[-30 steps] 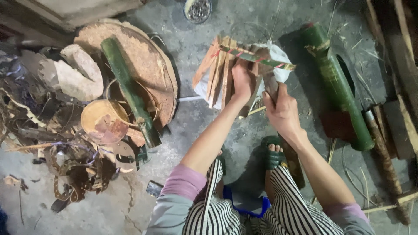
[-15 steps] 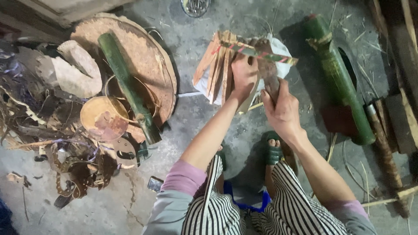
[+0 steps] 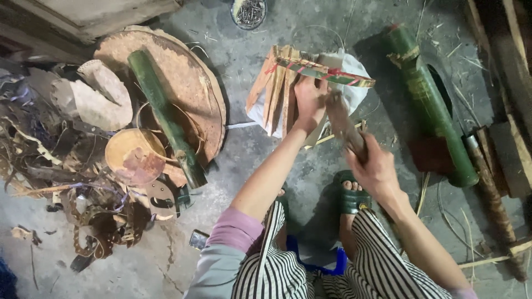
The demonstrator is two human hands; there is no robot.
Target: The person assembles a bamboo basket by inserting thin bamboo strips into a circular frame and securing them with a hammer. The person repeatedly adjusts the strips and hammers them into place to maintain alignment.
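- Left hand (image 3: 310, 102) has its grip closed on a bundle of split bamboo strips (image 3: 282, 88), held over a white sack (image 3: 349, 83) on the concrete floor (image 3: 266, 160).
- Right hand (image 3: 377, 169) is wrapped tight round a blurry wooden-handled blade (image 3: 343, 124), right beside the bundle.
- Green bamboo pole (image 3: 426, 105) lies off to the right.

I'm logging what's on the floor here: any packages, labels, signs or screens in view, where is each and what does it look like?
White bag: on the concrete floor under the bundle of split bamboo slats that the left hand grips; soft, crumpled, plain white.
Small round container: top edge of view, above the bundle; dark rim, filled with what look like nails.
No labels, signs or screens visible.
The right hand holds a blade-like tool, not a package.
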